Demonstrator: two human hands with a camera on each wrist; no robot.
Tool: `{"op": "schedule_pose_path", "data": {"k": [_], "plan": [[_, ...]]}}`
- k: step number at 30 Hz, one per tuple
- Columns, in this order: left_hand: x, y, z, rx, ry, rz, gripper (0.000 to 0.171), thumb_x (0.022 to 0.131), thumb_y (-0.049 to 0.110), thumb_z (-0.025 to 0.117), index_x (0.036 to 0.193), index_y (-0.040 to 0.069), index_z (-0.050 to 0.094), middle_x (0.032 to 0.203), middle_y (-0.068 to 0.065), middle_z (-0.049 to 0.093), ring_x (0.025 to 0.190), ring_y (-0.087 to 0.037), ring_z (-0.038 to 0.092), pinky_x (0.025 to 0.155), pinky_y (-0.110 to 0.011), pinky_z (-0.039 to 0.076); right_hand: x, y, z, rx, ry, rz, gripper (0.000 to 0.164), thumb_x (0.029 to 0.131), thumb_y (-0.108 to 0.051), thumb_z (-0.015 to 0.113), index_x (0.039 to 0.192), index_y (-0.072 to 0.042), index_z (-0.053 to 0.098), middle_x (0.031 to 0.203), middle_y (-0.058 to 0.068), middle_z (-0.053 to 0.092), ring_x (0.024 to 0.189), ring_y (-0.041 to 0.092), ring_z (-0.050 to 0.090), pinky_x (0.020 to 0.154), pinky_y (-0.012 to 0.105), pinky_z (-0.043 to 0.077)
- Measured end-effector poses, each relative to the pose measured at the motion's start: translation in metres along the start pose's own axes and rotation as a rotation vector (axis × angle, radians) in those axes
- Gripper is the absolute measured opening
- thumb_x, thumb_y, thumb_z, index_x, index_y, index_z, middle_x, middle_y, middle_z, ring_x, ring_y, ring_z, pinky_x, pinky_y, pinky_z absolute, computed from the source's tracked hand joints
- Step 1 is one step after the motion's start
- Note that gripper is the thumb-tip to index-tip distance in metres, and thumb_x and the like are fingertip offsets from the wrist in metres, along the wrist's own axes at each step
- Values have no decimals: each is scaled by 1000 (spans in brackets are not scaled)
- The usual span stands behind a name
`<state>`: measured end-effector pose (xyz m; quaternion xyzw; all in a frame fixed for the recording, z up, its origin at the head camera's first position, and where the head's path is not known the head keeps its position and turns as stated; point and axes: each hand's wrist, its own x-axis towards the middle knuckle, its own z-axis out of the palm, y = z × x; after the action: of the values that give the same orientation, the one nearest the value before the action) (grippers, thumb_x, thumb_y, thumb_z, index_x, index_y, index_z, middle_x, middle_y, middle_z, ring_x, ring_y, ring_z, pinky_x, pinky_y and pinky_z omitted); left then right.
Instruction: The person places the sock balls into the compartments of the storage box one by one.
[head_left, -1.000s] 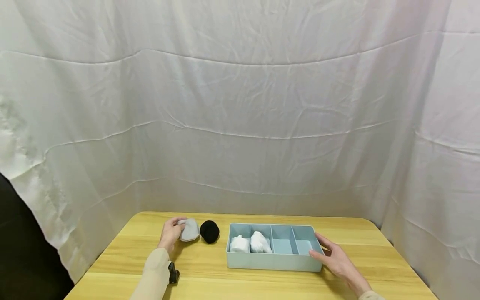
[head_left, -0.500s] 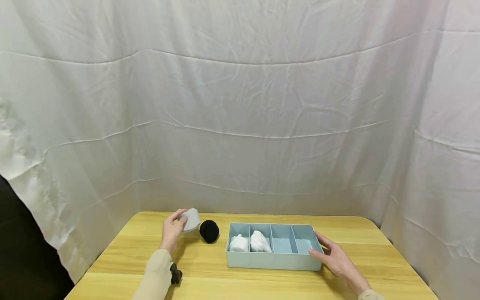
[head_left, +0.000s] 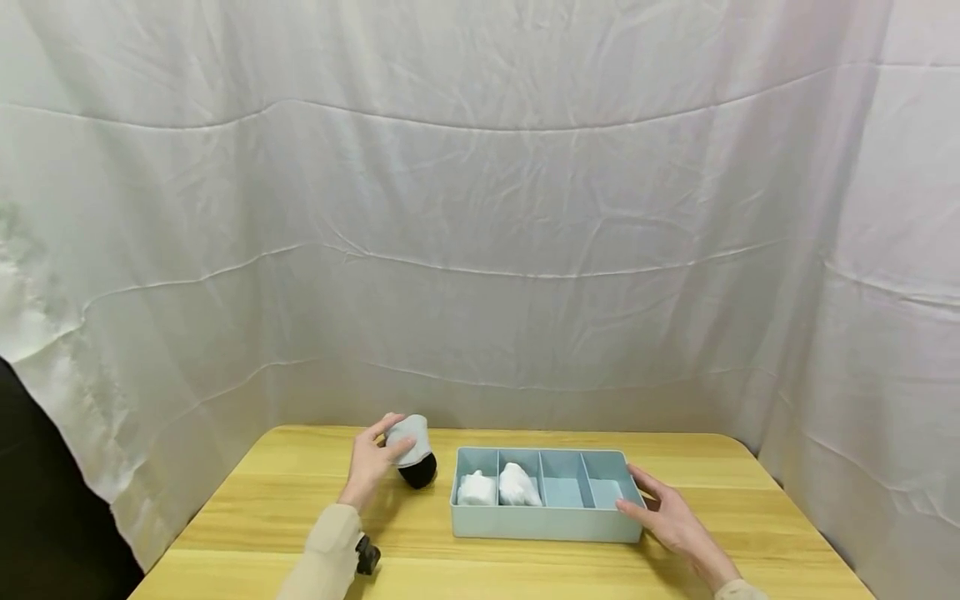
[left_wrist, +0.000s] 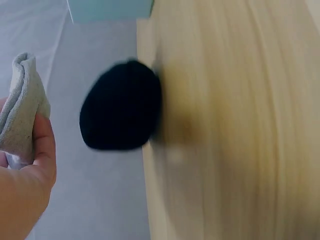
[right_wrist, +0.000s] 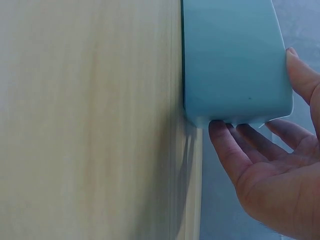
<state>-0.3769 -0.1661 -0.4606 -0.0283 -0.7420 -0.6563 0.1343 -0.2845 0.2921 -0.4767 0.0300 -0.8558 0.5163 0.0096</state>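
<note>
In the head view my left hand (head_left: 371, 467) pinches a folded grey cloth bundle (head_left: 410, 440), sock-like, between thumb and fingers above the table. Its soft folded layers show in the left wrist view, where the bundle (left_wrist: 25, 107) stands clear of a balled black cloth bundle (left_wrist: 121, 106). From the head, the grey bundle partly covers that black bundle (head_left: 417, 472). My right hand (head_left: 675, 521) holds the right end of a pale blue divided box (head_left: 547, 523). The right wrist view has its fingers against the end wall and the thumb at the rim.
White cloth bundles, one (head_left: 477, 489) in the leftmost compartment and another (head_left: 519, 485) beside it, lie in the box. Its two right compartments hold nothing visible. The wooden table (head_left: 247, 508) ends at white curtains (head_left: 525, 333) behind and at the sides.
My left hand has lifted the grey bundle from the table and carried it rightward, over the black one in the head view. The right hand and box stay in place.
</note>
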Motion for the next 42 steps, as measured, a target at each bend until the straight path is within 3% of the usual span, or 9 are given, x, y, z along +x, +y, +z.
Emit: {"op": "schedule_pose_path", "data": {"k": [4,14,20,27,30,36,42], "plan": [[-1,1,12,-41,-17,-4,49,82,11,79,127,0,64,147,-20,47,123,-41,55,83,-25,54,0,0,1,9,-4,-3,75,92,-24,69,152,0,31,154,27,31,128,44,51,97,40,51],[-9,8,39,-97,-89,32,43,83,8,78,124,5,68,136,-23,56,92,-19,68,71,-25,56,2,-1,4,-10,-6,6,77,92,-26,70,152,-1,30,155,28,30,130,48,46,103,49,46],[-18,16,54,-91,-112,56,40,85,5,75,125,4,67,129,-25,60,91,-19,68,69,-22,55,4,-2,4,6,-9,2,76,92,-24,70,153,-1,30,155,27,30,130,48,47,103,49,46],[-30,14,78,-54,-150,75,41,88,12,74,128,7,65,136,-21,56,102,-23,65,69,-19,52,3,-1,3,4,-8,2,76,92,-24,69,152,-1,30,155,27,30,130,47,47,101,46,48],[-34,13,88,-52,-205,95,44,87,16,76,129,10,65,142,-19,52,104,-23,65,69,-19,51,1,-1,2,0,-10,6,75,92,-24,69,152,-1,31,154,27,31,129,47,48,100,45,49],[-37,19,104,-101,-407,114,59,84,12,78,139,10,56,152,-18,41,97,-18,65,74,-21,55,-2,-2,2,-1,-21,5,75,93,-24,68,153,-1,29,154,29,29,130,49,46,99,46,49],[-39,23,119,-67,-427,116,58,83,9,78,137,12,59,145,-19,48,81,-11,61,67,-21,54,-1,-1,1,11,-17,-5,76,92,-22,69,153,0,29,155,28,29,130,49,46,98,42,51]]}}
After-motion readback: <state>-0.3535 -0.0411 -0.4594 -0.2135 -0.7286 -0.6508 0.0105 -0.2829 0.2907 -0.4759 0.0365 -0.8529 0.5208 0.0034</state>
